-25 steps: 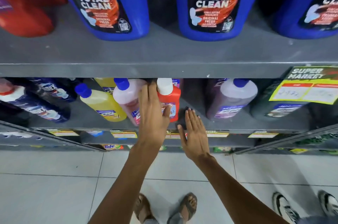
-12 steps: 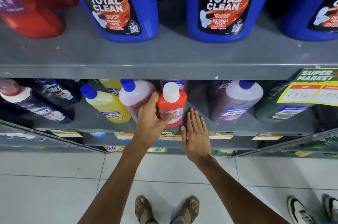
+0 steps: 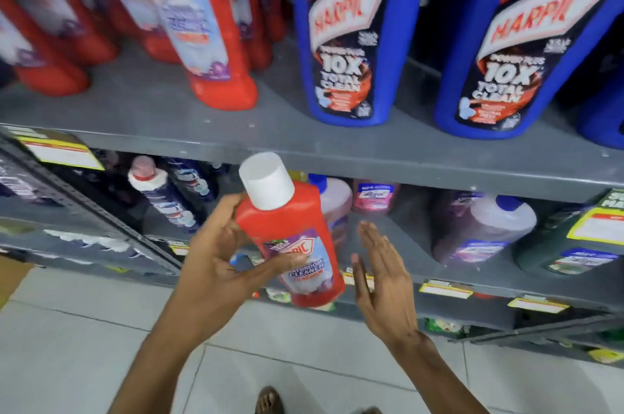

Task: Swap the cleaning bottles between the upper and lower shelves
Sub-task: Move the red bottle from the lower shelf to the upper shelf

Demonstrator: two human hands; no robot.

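My left hand (image 3: 216,265) grips a small red bathroom-cleaner bottle (image 3: 290,238) with a white cap, held in the air in front of the lower shelf (image 3: 398,238), tilted a little left. My right hand (image 3: 381,282) hovers flat and open just to the right of the bottle, holding nothing. On the upper shelf (image 3: 304,140) stand tall red bottles (image 3: 216,42) at left and big blue bottles (image 3: 344,32) at right. Further bottles with blue caps, a pale pink bottle (image 3: 336,201) and a purple one (image 3: 483,228), lie back on the lower shelf.
Yellow price tags (image 3: 445,290) run along the shelf edges. A dark bottle with a white and red cap (image 3: 162,194) stands at the lower shelf's left. Grey floor tiles (image 3: 84,346) lie below, with a sandalled foot (image 3: 268,400) at the bottom edge.
My left hand closed on the red bottle and pulled it out of the lower shelf, up and toward me. The view has swung up and left, showing more of the upper shelf.
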